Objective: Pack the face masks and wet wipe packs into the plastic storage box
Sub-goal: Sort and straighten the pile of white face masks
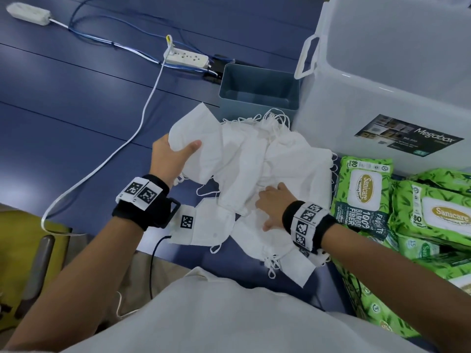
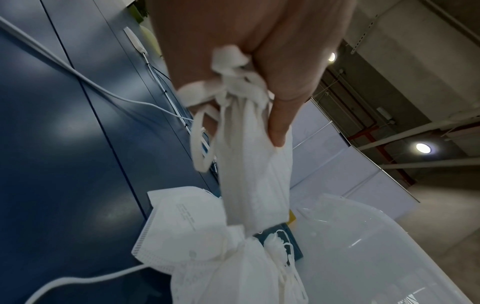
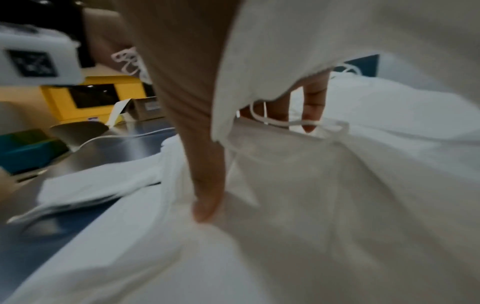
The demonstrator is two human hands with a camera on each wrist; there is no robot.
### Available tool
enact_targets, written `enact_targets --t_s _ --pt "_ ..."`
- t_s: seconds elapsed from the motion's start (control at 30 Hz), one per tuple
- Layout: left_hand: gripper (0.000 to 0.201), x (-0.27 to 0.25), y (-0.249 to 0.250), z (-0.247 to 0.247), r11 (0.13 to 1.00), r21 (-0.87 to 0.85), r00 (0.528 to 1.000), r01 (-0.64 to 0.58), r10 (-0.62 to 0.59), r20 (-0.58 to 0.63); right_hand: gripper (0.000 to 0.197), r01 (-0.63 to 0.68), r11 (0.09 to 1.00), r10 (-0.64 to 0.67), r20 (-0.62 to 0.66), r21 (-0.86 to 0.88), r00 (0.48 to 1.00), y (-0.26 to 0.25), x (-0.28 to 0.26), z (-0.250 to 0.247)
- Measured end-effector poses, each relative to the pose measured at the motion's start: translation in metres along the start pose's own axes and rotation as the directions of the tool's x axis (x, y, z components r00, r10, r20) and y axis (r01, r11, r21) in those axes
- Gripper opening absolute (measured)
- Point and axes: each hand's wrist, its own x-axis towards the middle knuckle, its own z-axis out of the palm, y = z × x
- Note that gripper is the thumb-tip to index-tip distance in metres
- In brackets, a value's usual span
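A loose pile of white face masks (image 1: 257, 159) lies on the blue table (image 1: 76, 103) in front of me. My left hand (image 1: 178, 154) grips a stack of masks at the pile's left edge, thumb on top; in the left wrist view that hand (image 2: 259, 92) holds the folded masks (image 2: 254, 168) with ear loops dangling. My right hand (image 1: 270, 200) is dug into the pile's near side, and in the right wrist view a mask (image 3: 272, 61) sits between thumb and fingers (image 3: 311, 98). Green wet wipe packs (image 1: 364, 189) are stacked at right. The translucent plastic storage box (image 1: 382, 72) stands behind them.
A small grey-blue bin (image 1: 257, 90) stands behind the pile, against the storage box. A white power strip (image 1: 186, 58) and its cable (image 1: 142, 118) cross the table at left. More masks (image 1: 211, 225) lie by the near table edge. A yellow chair (image 1: 23, 250) is at lower left.
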Motion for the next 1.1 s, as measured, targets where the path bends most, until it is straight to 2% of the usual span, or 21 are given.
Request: enact_targets --t_s 0.07,0.13,0.23,0.3,0.37,0.43,0.5,0.6,0.63,0.67,0.77,0.83,0.9,0.97,1.03,1.1 --pt "0.021 -0.001 0.001 0.0 1.0 0.016 1.0 -0.007 0.007 -0.008 0.048 -0.028 0.998 0.027 0.004 0.05 1.0 0.016 -0.004 -0.001" --pt "0.02 -0.001 0.001 0.0 1.0 0.004 1.0 -0.006 0.006 -0.011 0.047 -0.04 0.98 0.045 -0.022 0.197 0.999 0.029 -0.007 -0.007" --pt "0.021 -0.001 0.002 0.0 1.0 0.003 1.0 -0.015 0.015 -0.003 0.046 -0.004 0.894 0.074 -0.139 0.449 0.987 0.041 -0.014 -0.022" --pt "0.022 0.0 0.003 0.0 1.0 0.01 1.0 -0.026 0.026 0.003 0.035 0.061 0.821 0.102 -0.252 0.568 0.962 0.047 -0.021 -0.033" --pt "0.022 0.0 0.005 0.001 0.999 0.016 0.999 -0.032 0.032 0.007 0.024 0.159 0.697 0.16 -0.367 0.699 0.916 0.052 -0.031 -0.042" --pt "0.027 0.001 0.005 0.002 0.999 0.037 0.999 -0.032 0.032 -0.006 0.021 0.28 0.521 0.252 -0.458 0.806 0.852 0.059 -0.04 -0.047" --pt "0.044 0.002 0.003 0.004 0.993 0.086 0.997 -0.076 0.077 -0.002 0.024 0.378 0.366 0.362 -0.504 0.851 0.784 0.064 -0.049 -0.049" --pt "0.076 -0.003 0.002 0.014 0.974 0.082 0.973 -0.211 0.201 0.115 0.03 0.488 0.13 0.489 -0.484 0.863 0.726 0.067 -0.059 -0.046" --pt "0.075 -0.006 0.004 0.019 0.965 0.079 0.959 -0.25 0.235 0.158 0.032 0.511 0.067 0.525 -0.466 0.857 0.712 0.068 -0.06 -0.043" --pt "0.066 -0.008 0.006 0.025 0.955 0.088 0.945 -0.282 0.261 0.194 0.034 0.532 0.014 0.557 -0.449 0.846 0.699 0.068 -0.062 -0.04" --pt "0.028 -0.014 0.013 0.042 0.935 0.106 0.905 -0.337 0.292 0.309 0.057 0.562 -0.105 0.632 -0.381 0.821 0.674 0.07 -0.066 -0.032" --pt "0.025 -0.018 0.016 0.052 0.951 0.036 0.885 -0.306 0.271 0.378 0.05 0.549 -0.096 0.653 -0.364 0.83 0.665 0.071 -0.068 -0.03" --pt "0.024 -0.024 0.02 0.061 0.987 -0.055 0.886 -0.149 0.158 0.436 0.032 0.515 -0.047 0.655 -0.362 0.856 0.663 0.071 -0.069 -0.03" --pt "0.03 -0.03 0.025 0.068 0.995 -0.099 0.864 -0.012 0.06 0.499 0.026 0.474 0.017 0.638 -0.375 0.88 0.672 0.068 -0.068 -0.032" --pt "0.033 -0.035 0.027 0.075 0.998 -0.064 0.84 -0.025 0.055 0.54 0.022 0.433 0.112 0.621 -0.403 0.894 0.672 0.064 -0.064 -0.036" --pt "0.026 -0.039 0.028 0.08 0.996 -0.068 0.828 -0.059 0.086 0.554 0.02 0.39 0.196 0.637 -0.419 0.9 0.647 0.06 -0.058 -0.039"
